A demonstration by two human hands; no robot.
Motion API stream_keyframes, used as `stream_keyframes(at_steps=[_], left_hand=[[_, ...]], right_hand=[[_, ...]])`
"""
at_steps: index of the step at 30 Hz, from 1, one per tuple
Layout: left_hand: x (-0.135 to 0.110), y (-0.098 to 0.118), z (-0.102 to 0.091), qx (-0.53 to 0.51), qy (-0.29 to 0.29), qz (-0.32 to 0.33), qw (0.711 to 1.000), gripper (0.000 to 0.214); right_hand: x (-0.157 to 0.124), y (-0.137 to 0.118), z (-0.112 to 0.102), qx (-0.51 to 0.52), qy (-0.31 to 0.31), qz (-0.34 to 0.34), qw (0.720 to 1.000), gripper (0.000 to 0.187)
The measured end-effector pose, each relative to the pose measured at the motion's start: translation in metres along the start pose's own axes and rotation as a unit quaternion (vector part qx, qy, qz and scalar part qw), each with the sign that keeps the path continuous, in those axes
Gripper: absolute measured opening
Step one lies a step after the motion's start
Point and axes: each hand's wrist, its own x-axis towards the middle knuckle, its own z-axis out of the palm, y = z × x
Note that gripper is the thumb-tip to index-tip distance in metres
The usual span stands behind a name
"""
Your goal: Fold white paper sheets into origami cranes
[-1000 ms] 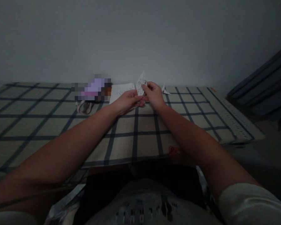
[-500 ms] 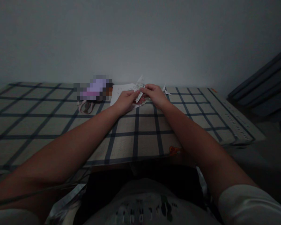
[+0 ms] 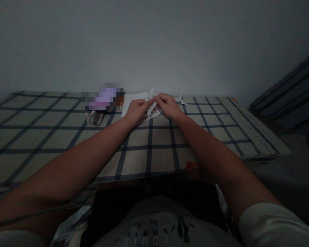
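Observation:
Between my two hands is a small folded piece of printed paper (image 3: 151, 108), with one pointed tip sticking up behind the fingers. My left hand (image 3: 138, 109) pinches its left side with thumb and fingers. From the right, my right hand (image 3: 167, 103) grips the same paper, the two thumbs nearly meeting. Under and behind the hands lies a white sheet of paper (image 3: 128, 103) with faint writing. Just right of my right hand stands a small folded paper figure with pointed ends (image 3: 181, 100), apart from the hand.
A checked cloth (image 3: 159, 157) covers the table, which meets a plain wall (image 3: 154, 44). To the left lies a blurred purple item (image 3: 105, 97) with a pale strap loop (image 3: 94, 118). Dark ridged folds (image 3: 293, 85) hang at the far right.
The folded paper has tilted slightly and its upright tip sits a little lower. My right fingers have curled in closer around it; both hands stay in nearly the same place.

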Motion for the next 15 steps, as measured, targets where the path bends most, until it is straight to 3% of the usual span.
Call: stream_keyframes(at_steps=[3,6,11,15], left_hand=[[-0.0030,0.0075,-0.0016,0.053,0.019,0.052,0.997,0.049],[-0.0061,0.0110,-0.0008,0.072,0.012,0.049,0.996,0.053],[-0.0055,0.0075,0.0020,0.010,0.011,0.003,1.000,0.050],[-0.0040,0.0109,0.0014,-0.048,0.020,0.003,0.999,0.043]], right_hand=[[-0.0008,0.0011,0.0022,0.052,0.001,0.031,0.998,0.043],[-0.0014,0.0028,0.0027,0.085,-0.005,0.060,0.995,0.038],[-0.0005,-0.0004,-0.0006,0.073,-0.005,0.064,0.995,0.038],[-0.0010,-0.0026,-0.0021,0.062,-0.013,0.063,0.996,0.039]])
